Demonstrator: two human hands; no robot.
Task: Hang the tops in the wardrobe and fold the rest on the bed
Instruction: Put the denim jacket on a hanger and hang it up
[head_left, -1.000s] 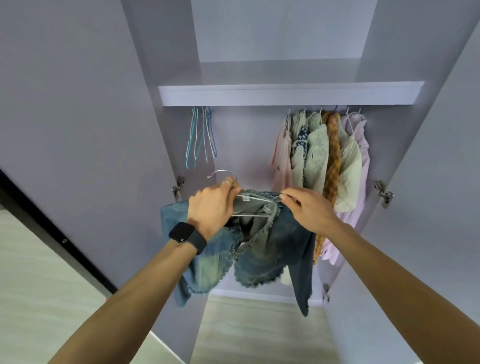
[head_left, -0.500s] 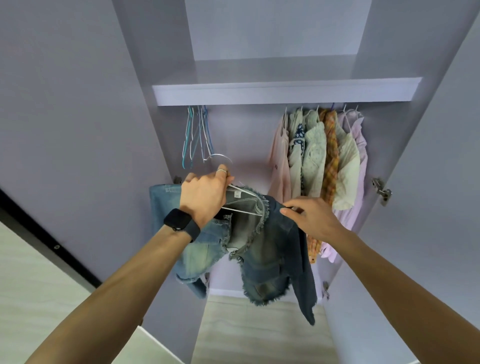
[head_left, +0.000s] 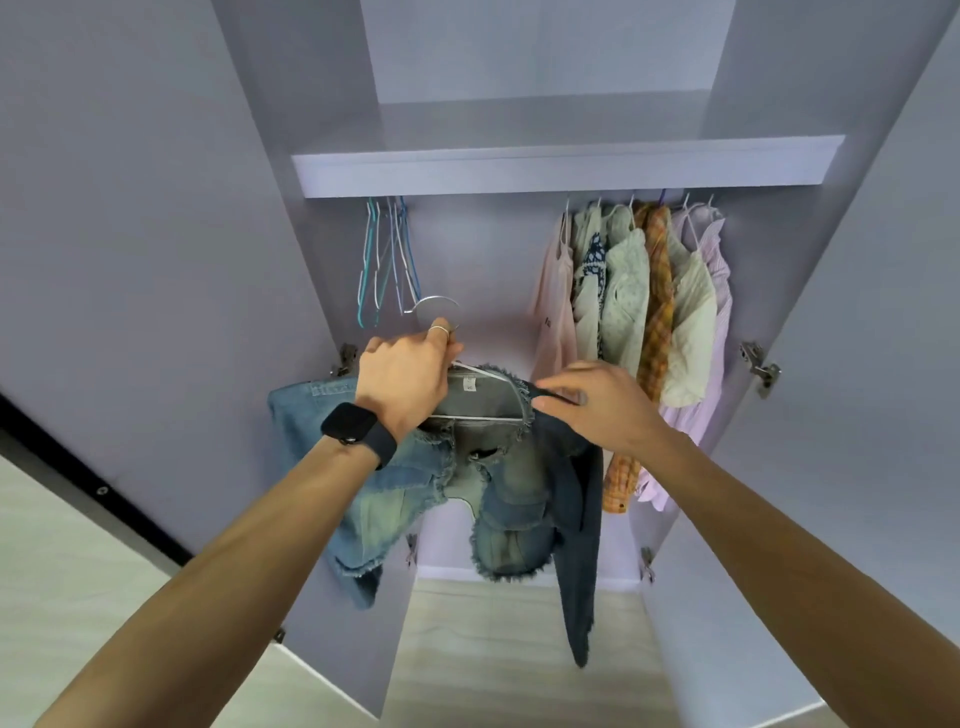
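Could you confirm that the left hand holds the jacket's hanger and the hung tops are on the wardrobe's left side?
Not quite: the head view shows the hung tops on the wardrobe's right side. The left hand does hold the hanger in the jacket.

Pale wood-grain floor (head_left: 509, 649) shows between and below the open doors of the wardrobe (head_left: 156, 208). A black strip (head_left: 62, 457) runs slantwise at the lower left, between the left door's bottom edge and the floor. Metal hinges (head_left: 758, 366) sit on the inner edges of both doors, upper and lower. A black smartwatch (head_left: 353, 423) wraps one wrist, and a thin silver ring (head_left: 439, 328) circles a finger.
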